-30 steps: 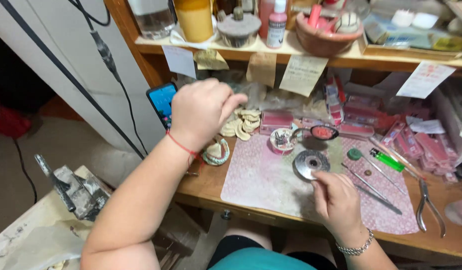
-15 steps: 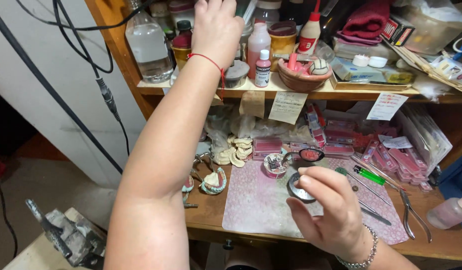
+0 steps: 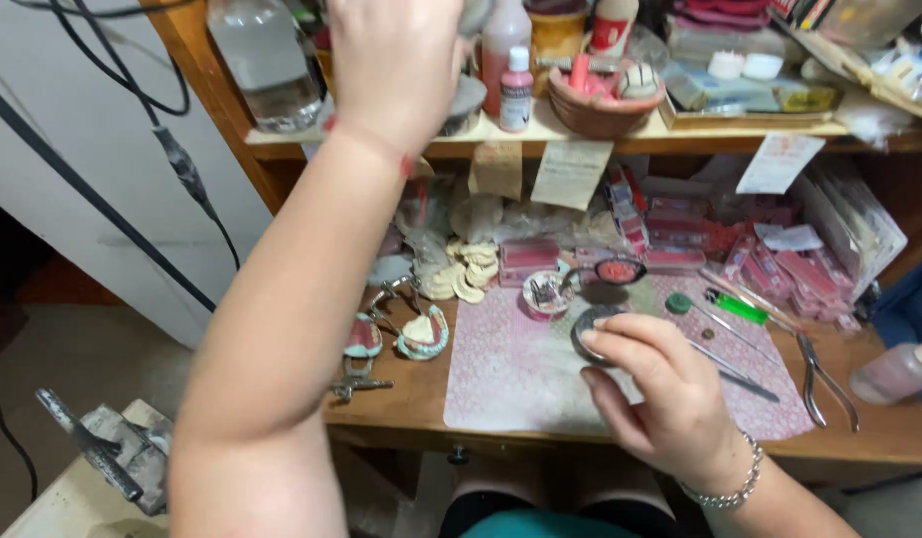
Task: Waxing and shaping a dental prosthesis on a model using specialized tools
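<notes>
Right hand's grip is narrow, fingertips pinching the rim of a small round metal dish that sits on the pink patterned mat on the wooden worktop; whether the left hand, raised to the cluttered shelf, grips anything I cannot tell. Largest to smallest nearby: a clear bottle on the shelf, pliers on the worktop, a dental cast left of the mat, a green lighter.
</notes>
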